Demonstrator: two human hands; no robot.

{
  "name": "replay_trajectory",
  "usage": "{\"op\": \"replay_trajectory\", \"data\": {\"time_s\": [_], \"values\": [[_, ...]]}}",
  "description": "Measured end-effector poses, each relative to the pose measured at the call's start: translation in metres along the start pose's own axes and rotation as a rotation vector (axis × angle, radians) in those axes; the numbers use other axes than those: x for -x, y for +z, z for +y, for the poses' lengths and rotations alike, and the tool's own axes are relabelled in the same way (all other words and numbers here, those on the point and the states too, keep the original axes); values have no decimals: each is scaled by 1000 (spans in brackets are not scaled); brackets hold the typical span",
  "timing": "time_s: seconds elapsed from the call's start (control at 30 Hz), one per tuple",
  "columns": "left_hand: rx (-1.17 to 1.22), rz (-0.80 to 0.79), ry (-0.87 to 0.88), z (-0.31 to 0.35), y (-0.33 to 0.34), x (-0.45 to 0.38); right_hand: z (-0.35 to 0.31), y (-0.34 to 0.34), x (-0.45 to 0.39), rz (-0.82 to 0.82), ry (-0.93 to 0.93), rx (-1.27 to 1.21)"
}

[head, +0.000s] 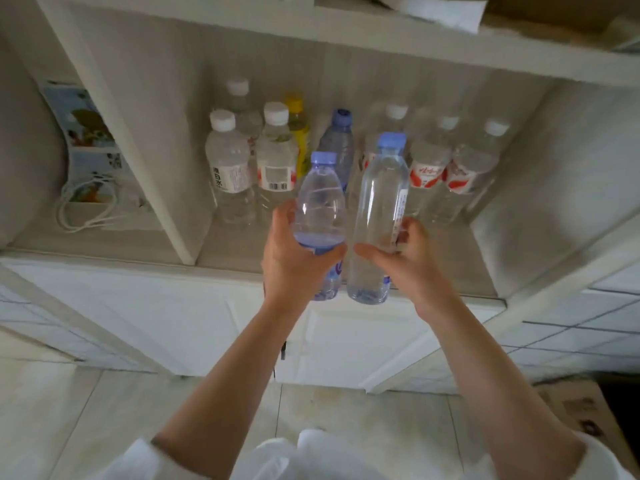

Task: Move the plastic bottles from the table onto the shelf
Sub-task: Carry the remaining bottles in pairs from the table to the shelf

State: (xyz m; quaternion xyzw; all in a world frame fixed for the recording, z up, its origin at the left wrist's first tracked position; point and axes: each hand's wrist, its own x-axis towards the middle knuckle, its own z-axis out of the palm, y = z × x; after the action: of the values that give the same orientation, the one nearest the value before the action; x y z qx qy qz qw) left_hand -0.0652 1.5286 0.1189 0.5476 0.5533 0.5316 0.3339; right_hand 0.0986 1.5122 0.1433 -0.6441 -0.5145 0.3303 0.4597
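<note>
Short blue-capped bottle [320, 202] gripped in left hand [294, 261]; taller blue-capped bottle [379, 216] gripped in right hand [408, 258]. Both upright, side by side, held at the shelf [235, 252] front edge. Stocked bottles [277, 157] crowd the back. Judgement: set both down in the open front strip, bases flat, before letting go.

This looks like a home, likely a kitchen or storage corner. Beyond the hands [349, 258] stands a white built-in shelf [346, 32] with plain partitions, its open bay stocked with drinking-water bottles [277, 157]. Below the hands are white panelled cabinet doors [194, 317] and a pale tiled floor [79, 410]. To the left of the hands, the next bay holds a printed carrier bag [86, 133] with white cord handles, ordinary household clutter.
</note>
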Motion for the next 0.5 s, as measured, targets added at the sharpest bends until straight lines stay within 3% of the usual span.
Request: {"op": "replay_trajectory", "data": {"time_s": [0.27,0.5], "values": [[37,121,41,-5,46,-28,27,-13,-61,-50,-139,152],[64,163,55,-28,55,-33,48,-4,-64,-33,-170,42]]}}
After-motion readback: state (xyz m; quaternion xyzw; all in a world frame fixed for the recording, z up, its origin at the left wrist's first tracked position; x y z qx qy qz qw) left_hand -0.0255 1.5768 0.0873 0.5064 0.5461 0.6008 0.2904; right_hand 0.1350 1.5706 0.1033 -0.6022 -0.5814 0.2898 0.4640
